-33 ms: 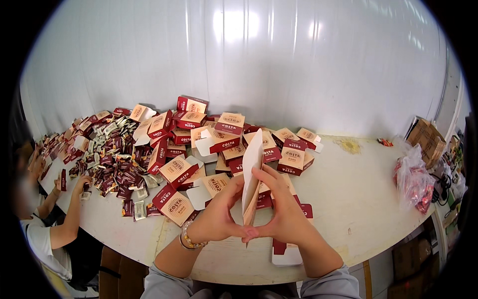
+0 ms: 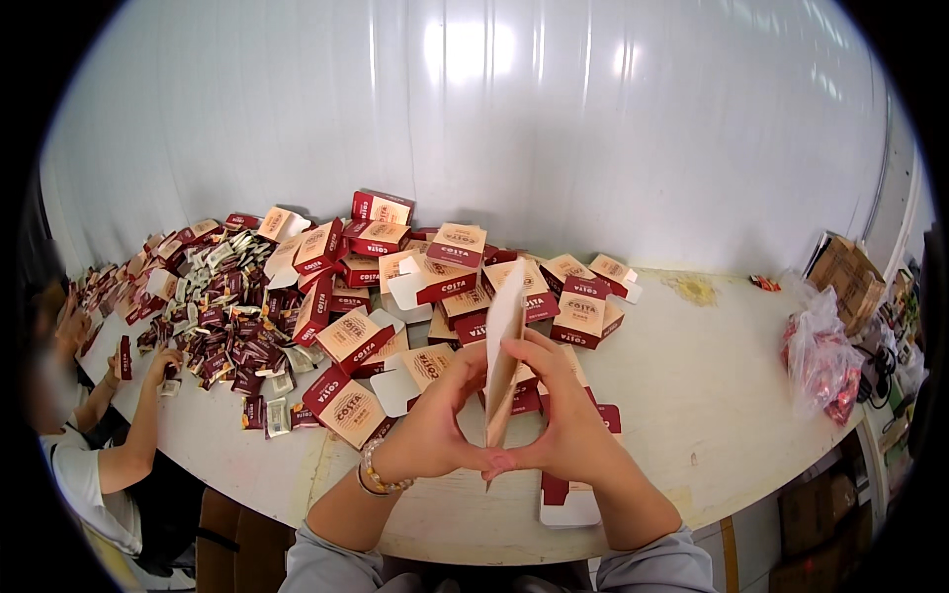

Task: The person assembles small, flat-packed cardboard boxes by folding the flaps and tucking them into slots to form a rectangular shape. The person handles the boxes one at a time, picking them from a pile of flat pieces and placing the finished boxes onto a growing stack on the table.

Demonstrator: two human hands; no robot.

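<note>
My left hand (image 2: pixel 431 420) and my right hand (image 2: pixel 561 405) are raised over the near part of the table, closed on a folding carton (image 2: pixel 504 341) held upright between them. The carton is seen nearly edge-on, pale inner side to the left, and looks flattened. The fingers curve round its sides, and the thumbs meet near its lower end. Below my right hand lies another carton with a white flap (image 2: pixel 570 508), partly hidden by my wrist. Behind my hands is a heap of maroon and cream boxes (image 2: pixel 455 245), several with flaps raised.
Small maroon and white sachets (image 2: pixel 242 341) are heaped left of the boxes. At the far left a person's hand (image 2: pixel 166 366) reaches to them. A clear plastic bag with red contents (image 2: pixel 822 361) stands at the table's right edge beside a brown cardboard box (image 2: pixel 847 282). A pale wall (image 2: pixel 593 148) rises behind.
The carton's upper edge has tilted very slightly between my hands. Both hands keep their hold, and everything else looks the same.
</note>
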